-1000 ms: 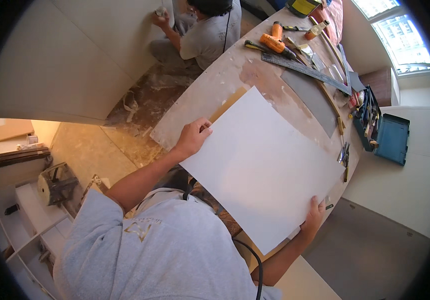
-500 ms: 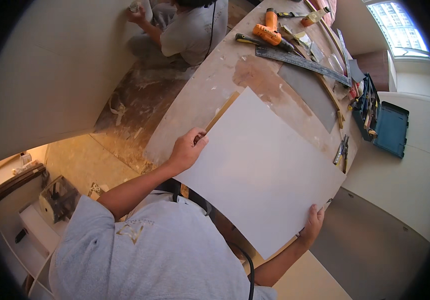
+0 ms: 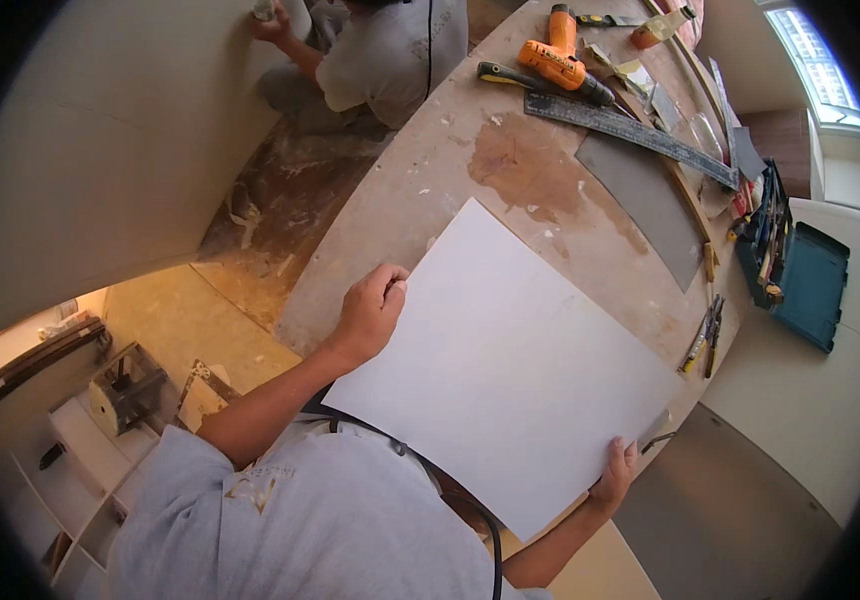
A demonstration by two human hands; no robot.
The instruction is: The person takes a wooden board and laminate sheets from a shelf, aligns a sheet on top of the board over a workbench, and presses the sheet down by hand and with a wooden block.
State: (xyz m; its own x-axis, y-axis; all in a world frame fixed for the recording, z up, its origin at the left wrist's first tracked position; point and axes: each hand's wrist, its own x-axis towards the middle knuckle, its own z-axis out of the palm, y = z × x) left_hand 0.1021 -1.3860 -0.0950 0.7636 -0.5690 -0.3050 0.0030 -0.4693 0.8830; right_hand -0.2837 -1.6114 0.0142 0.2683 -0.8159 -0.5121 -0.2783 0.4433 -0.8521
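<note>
A large white rectangular board [image 3: 510, 365] lies before me over the near part of the workbench, its near edge close to my body. My left hand [image 3: 372, 312] grips its left edge, fingers curled round the rim. At the right-hand edge, near the lower right corner, my right hand [image 3: 613, 476] holds the board with the thumb and fingers at its rim. Some of the fingers of both hands are hidden. A dark curved thing [image 3: 658, 440] sticks out beside the right corner.
On the stained workbench [image 3: 440, 180] lie an orange drill [image 3: 556, 60], a metal square [image 3: 630, 132], a grey sheet [image 3: 645, 205] and pliers [image 3: 712, 335]. A green toolbox [image 3: 808, 285] stands open at the right. A co-worker [image 3: 380, 60] crouches at the far left beside a pale panel [image 3: 80, 150].
The board has tipped, so the tan edge that showed beyond my left hand is now out of sight. Both hands keep their hold. The bench and tools sit slightly lower and farther right in view.
</note>
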